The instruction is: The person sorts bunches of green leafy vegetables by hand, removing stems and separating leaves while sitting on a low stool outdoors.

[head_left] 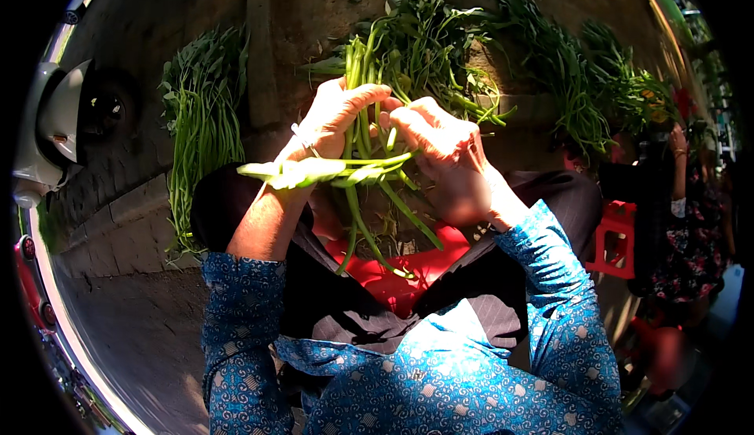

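My left hand (336, 117) is closed round a bunch of long green leafy vegetable stems (357, 66), held upright above my lap with cut ends hanging below. My right hand (444, 136) is closed, its thumb and fingers pinching a single leafy stem (338, 171) that lies crosswise over the bunch. The leaves of that stem reach left across my left wrist. Just beyond my hands, a loose heap of the same greens (432, 38) lies on the ground, some of its stems pointing right.
A neat long bundle of greens (206, 128) lies at the left; more bundles (561, 73) lie at the far right. Under me is a red stool (404, 274). At the left stands a pale scooter (59, 132). Another person sits at the right beside a red plastic stool (615, 238).
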`<move>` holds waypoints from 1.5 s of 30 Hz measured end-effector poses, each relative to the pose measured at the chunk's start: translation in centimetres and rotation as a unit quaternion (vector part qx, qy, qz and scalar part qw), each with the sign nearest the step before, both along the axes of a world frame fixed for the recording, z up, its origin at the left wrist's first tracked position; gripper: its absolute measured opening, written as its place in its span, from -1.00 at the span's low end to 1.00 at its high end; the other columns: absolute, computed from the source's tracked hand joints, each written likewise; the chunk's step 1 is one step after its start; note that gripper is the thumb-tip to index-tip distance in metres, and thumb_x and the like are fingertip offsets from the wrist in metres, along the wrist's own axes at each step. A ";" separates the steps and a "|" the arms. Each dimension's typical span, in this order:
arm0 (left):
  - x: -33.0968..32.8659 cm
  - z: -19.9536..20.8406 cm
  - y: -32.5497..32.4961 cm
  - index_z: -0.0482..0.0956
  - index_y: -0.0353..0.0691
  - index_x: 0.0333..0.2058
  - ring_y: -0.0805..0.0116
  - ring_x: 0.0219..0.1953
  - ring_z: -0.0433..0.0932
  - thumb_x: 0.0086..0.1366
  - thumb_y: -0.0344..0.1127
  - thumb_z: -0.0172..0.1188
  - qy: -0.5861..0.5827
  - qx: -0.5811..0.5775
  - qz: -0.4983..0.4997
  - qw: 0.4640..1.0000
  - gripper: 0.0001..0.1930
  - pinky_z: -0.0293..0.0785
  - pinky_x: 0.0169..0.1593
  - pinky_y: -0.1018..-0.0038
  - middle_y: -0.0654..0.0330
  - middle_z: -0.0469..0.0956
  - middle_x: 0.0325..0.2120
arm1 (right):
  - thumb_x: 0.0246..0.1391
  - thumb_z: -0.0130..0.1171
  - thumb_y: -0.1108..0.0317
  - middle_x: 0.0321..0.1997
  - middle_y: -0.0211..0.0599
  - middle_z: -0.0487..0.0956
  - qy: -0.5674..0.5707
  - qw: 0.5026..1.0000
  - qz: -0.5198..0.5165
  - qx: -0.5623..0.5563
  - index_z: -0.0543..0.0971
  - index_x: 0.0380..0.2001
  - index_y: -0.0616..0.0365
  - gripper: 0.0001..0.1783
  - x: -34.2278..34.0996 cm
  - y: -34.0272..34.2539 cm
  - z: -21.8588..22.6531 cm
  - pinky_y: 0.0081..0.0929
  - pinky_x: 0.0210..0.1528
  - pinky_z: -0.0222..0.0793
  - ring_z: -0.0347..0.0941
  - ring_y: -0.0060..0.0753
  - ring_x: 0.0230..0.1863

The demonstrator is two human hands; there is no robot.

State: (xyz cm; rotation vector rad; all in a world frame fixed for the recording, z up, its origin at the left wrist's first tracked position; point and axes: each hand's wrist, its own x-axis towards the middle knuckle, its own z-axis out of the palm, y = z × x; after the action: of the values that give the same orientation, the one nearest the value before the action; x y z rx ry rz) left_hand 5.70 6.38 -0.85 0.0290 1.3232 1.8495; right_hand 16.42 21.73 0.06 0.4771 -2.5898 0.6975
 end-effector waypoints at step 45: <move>1.7 -3.8 2.3 0.47 -0.28 -0.23 0.52 -0.34 0.47 0.03 -0.53 0.17 0.100 -0.049 0.012 0.994 -0.73 0.43 -0.21 0.57 0.25 0.52 -0.38 | -0.05 0.10 0.35 -0.53 -0.37 0.54 -0.321 0.829 -0.138 -0.438 0.54 -0.27 0.30 -0.72 -2.2 1.2 -1.6 -0.59 -0.39 0.35 0.37 -0.65 -0.52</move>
State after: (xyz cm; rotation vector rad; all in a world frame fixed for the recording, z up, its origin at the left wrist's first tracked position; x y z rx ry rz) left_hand 7.39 8.64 -4.62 0.1509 1.5557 1.8369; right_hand 14.25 22.92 -1.51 -0.4995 -2.3862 2.0366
